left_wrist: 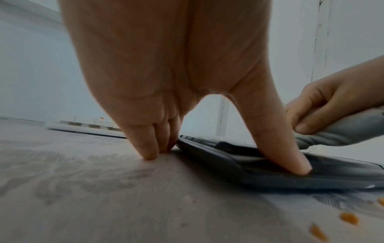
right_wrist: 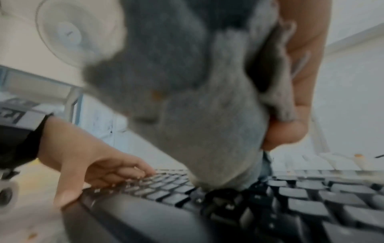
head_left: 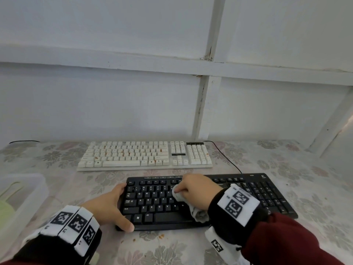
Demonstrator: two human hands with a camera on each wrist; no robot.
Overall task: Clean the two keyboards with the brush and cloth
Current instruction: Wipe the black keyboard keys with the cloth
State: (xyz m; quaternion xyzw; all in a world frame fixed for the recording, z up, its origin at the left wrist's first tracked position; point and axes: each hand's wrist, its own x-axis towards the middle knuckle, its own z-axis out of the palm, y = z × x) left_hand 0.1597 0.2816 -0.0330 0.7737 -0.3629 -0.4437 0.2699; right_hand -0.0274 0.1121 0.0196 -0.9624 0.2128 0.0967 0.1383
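1. The black keyboard (head_left: 206, 199) lies nearest the person on the floral tablecloth (head_left: 286, 165); the right hand (head_left: 198, 190) works over its letter rows, fingers curled and pinching a bunched grey cloth (head_left: 179, 195) whose tail trails back towards six o'clock under the wrist.

2. The left hand (head_left: 108, 205) steadies the board at its nine o'clock end; from the left wrist view the thumb (left_wrist: 290, 156) presses on the near corner, the other fingers (left_wrist: 149, 148) sit close together with their tips on the tablecloth against the keyboard's edge; they look fairly straight, bracing rather than gripping.

3. The white keyboard (head_left: 145, 155) sits at twelve o'clock, just beyond the black one and apart from it; orange-brown specks show on its keys, so I judge it not yet wiped.

4. I see no brush for certain; a clear plastic tub (head_left: 24, 190) at nine o'clock holds something pale green that I cannot identify.

5. To do this wipe well, I would say: keep the thumb pressing so the board does not skid; draw the cloth along each row rather than scrubbing across, so the keys are not dragged sideways; press lightly; turn a clean fold to the front once it greys.

6. Orange crumbs (head_left: 162, 236) lie on the tablecloth at six o'clock of the black keyboard; sweeping debris that way keeps it off the board, though the trailing tail of cloth could drag some back.
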